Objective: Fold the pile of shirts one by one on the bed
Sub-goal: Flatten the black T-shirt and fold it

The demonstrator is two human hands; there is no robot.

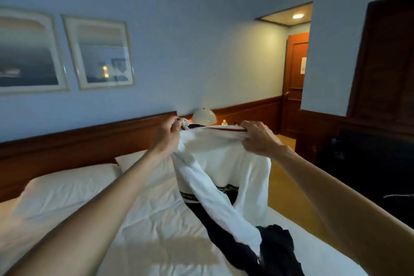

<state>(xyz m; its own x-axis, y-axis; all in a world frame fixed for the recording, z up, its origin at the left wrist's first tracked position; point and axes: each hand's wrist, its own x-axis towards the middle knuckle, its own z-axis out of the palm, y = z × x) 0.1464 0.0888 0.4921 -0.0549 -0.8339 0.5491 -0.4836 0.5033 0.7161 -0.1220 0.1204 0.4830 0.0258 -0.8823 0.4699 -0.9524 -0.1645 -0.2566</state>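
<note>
Presently, both arms reach forward over the bed (156, 226), holding a white shirt (224, 159) up in the air by its top edge. The left hand (167, 133) pinches the shirt near the collar on that side, fingers curled round the cloth. The right hand (257, 139) grips the opposite shoulder, fingers and thumb closed on the fabric. The collar between the 2 hands shows dark and red striping. The body of the shirt hangs down from the hands; 1 long sleeve trails diagonally toward the near right, its end lying over a dark garment (275, 246) that rests on the white sheet. A dark band with lettering, too blurred to read, shows behind the hanging shirt.

At the head of the bed lie 2 white pillows (67, 188) against a wooden headboard (78, 148). 2 framed pictures (98, 51) hang on the blue wall above. A white lamp (203, 115) stands beyond the headboard, with a small bottle (224, 122) just beside it. A wooden door (295, 83) is visible down the lit hallway.
</note>
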